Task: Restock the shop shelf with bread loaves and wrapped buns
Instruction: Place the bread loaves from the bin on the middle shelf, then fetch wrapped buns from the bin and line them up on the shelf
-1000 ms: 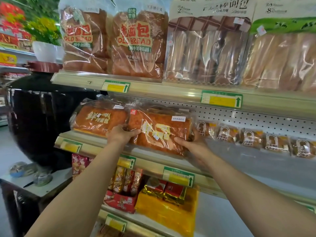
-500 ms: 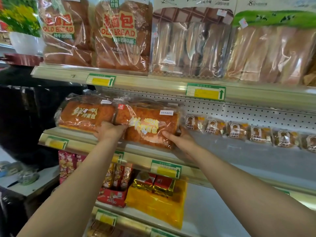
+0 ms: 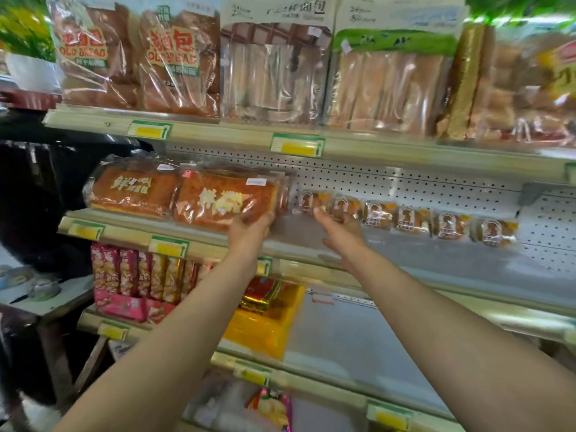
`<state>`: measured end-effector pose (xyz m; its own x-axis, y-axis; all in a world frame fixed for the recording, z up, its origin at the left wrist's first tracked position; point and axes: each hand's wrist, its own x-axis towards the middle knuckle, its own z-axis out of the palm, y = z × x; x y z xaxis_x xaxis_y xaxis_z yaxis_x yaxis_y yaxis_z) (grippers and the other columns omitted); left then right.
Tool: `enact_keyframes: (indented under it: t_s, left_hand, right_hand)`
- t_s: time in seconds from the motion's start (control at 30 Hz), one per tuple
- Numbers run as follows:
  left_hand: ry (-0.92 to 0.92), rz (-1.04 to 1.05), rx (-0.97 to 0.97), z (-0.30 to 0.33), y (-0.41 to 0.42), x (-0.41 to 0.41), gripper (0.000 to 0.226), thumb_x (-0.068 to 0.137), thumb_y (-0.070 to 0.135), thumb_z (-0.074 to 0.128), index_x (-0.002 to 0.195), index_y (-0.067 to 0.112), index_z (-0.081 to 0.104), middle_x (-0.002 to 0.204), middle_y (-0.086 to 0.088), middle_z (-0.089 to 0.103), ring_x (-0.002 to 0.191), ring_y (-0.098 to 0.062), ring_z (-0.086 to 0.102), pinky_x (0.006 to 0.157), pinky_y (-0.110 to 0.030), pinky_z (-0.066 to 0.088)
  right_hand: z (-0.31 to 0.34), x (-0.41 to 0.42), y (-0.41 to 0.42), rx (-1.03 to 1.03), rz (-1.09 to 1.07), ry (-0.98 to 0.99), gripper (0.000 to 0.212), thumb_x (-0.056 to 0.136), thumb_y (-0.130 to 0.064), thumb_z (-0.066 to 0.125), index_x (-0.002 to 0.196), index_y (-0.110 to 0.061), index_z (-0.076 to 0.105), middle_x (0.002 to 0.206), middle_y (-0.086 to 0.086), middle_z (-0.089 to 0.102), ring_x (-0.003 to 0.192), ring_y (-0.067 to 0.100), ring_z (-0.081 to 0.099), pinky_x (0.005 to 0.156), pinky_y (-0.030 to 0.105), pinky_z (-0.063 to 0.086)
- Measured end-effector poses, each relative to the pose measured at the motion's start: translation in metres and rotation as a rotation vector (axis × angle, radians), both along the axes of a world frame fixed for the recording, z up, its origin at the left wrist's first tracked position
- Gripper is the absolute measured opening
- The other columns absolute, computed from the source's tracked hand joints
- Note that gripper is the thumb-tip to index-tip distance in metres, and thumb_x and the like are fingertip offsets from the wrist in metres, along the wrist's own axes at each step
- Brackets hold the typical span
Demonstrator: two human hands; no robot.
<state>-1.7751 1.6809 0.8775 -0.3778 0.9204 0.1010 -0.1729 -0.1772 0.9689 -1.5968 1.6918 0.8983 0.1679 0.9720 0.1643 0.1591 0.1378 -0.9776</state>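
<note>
Overhead, bagged loaves point(image 3: 174, 54) crowd upper shelf point(image 3: 218, 132); wrapped buns point(image 3: 405, 218) line pegboard point(image 3: 405, 182).

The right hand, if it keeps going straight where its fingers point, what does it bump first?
Probably the first wrapped bun in the row: the right hand is open, fingers aimed up and back at it. Depth is hard to judge.

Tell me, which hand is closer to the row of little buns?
Right. The right hand reaches open, its fingertips almost at the first of the buns. The left hand is further left, holding the end of the loaf.
</note>
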Motion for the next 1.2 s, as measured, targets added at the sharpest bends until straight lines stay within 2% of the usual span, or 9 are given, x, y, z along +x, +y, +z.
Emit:
enact_keyframes:
  t_s: [0.17, 0.27, 0.5, 0.67, 0.77, 0.87, 1.0, 1.1, 1.2]
  left_hand:
    - [-0.115, -0.135, -0.056, -0.013, -0.048, 0.075, 0.02, 0.089, 0.031, 0.075, 0.094, 0.022, 0.058, 0.097, -0.007, 0.06, 0.078, -0.018, 0.055, 0.077, -0.036, 0.051]
    - [-0.169, -0.222, -0.072, -0.026, -0.077, 0.121, 0.019, 0.09, 0.027, 0.074, 0.101, 0.018, 0.061, 0.076, 0.0, 0.051, 0.063, -0.012, 0.047, 0.064, -0.028, 0.043]
    - [-0.162, -0.301, -0.175, -0.081, -0.129, 0.215, 0.034, 0.09, 0.031, 0.074, 0.121, 0.018, 0.064, 0.123, -0.001, 0.063, 0.111, -0.018, 0.057, 0.083, -0.03, 0.05]
    - [-0.134, -0.359, -0.28, -0.139, -0.168, 0.263, 0.045, 0.089, 0.033, 0.075, 0.128, 0.017, 0.06, 0.127, -0.005, 0.061, 0.113, -0.02, 0.057, 0.082, -0.031, 0.05]
    - [-0.142, -0.387, -0.369, -0.174, -0.189, 0.277, 0.044, 0.09, 0.027, 0.074, 0.129, 0.014, 0.059, 0.119, -0.005, 0.063, 0.098, -0.014, 0.062, 0.072, -0.028, 0.051]
    - [-0.174, -0.407, -0.452, -0.205, -0.205, 0.288, 0.035, 0.092, 0.018, 0.071, 0.123, 0.012, 0.057, 0.089, -0.001, 0.062, 0.066, -0.005, 0.066, 0.056, -0.022, 0.051]
    - [-0.126, -0.441, -0.584, -0.259, -0.216, 0.299, 0.054, 0.068, 0.035, 0.084, 0.112, 0.018, 0.058, 0.103, -0.006, 0.062, 0.098, -0.021, 0.057, 0.083, -0.034, 0.045]
    - [-0.11, -0.396, -0.708, -0.304, -0.221, 0.302, 0.043, 0.088, 0.028, 0.076, 0.125, 0.015, 0.059, 0.128, -0.009, 0.061, 0.122, -0.026, 0.055, 0.093, -0.037, 0.045]
    - [-0.07, -0.416, -0.812, -0.347, -0.232, 0.3, 0.037, 0.094, 0.028, 0.068, 0.127, 0.013, 0.06, 0.127, -0.008, 0.061, 0.115, -0.024, 0.058, 0.089, -0.034, 0.047]
  right_hand:
    - [-0.008, 0.063, -0.047, 0.006, -0.028, 0.019, 0.068, 0.085, -0.052, 0.075, 0.141, -0.021, 0.052, 0.138, 0.001, 0.057, 0.11, 0.018, 0.062, 0.099, 0.041, 0.055]
    - [-0.02, 0.106, -0.076, 0.003, -0.057, 0.012, 0.06, 0.085, -0.048, 0.075, 0.136, -0.02, 0.057, 0.135, 0.002, 0.059, 0.099, 0.016, 0.065, 0.097, 0.044, 0.056]
    - [-0.074, 0.19, -0.154, -0.102, -0.07, 0.038, 0.05, 0.087, -0.029, 0.077, 0.131, -0.013, 0.059, 0.12, 0.003, 0.065, 0.104, 0.018, 0.063, 0.098, 0.042, 0.055]
    - [-0.132, 0.233, -0.193, -0.275, -0.06, 0.046, 0.054, 0.088, -0.03, 0.076, 0.135, -0.014, 0.055, 0.103, -0.009, 0.062, 0.092, 0.01, 0.061, 0.099, 0.042, 0.054]
    - [-0.174, 0.249, -0.21, -0.35, -0.079, 0.029, 0.053, 0.087, -0.033, 0.077, 0.133, -0.018, 0.056, 0.107, -0.007, 0.063, 0.093, 0.01, 0.062, 0.096, 0.04, 0.055]
    - [-0.216, 0.259, -0.222, -0.434, -0.138, 0.004, 0.05, 0.082, -0.036, 0.08, 0.124, -0.019, 0.06, 0.098, -0.01, 0.064, 0.084, 0.013, 0.065, 0.093, 0.045, 0.057]
    - [-0.278, 0.271, -0.236, -0.593, -0.181, -0.043, 0.069, 0.066, -0.052, 0.078, 0.125, -0.02, 0.064, 0.104, -0.002, 0.071, 0.091, 0.021, 0.069, 0.094, 0.048, 0.056]
    - [-0.319, 0.277, -0.247, -0.677, -0.193, -0.068, 0.067, 0.076, -0.046, 0.078, 0.133, -0.017, 0.061, 0.123, 0.003, 0.066, 0.106, 0.022, 0.063, 0.102, 0.047, 0.052]
    - [-0.367, 0.279, -0.257, -0.787, -0.165, -0.094, 0.048, 0.08, -0.04, 0.078, 0.119, -0.014, 0.066, 0.117, 0.006, 0.065, 0.113, 0.027, 0.061, 0.104, 0.049, 0.049]
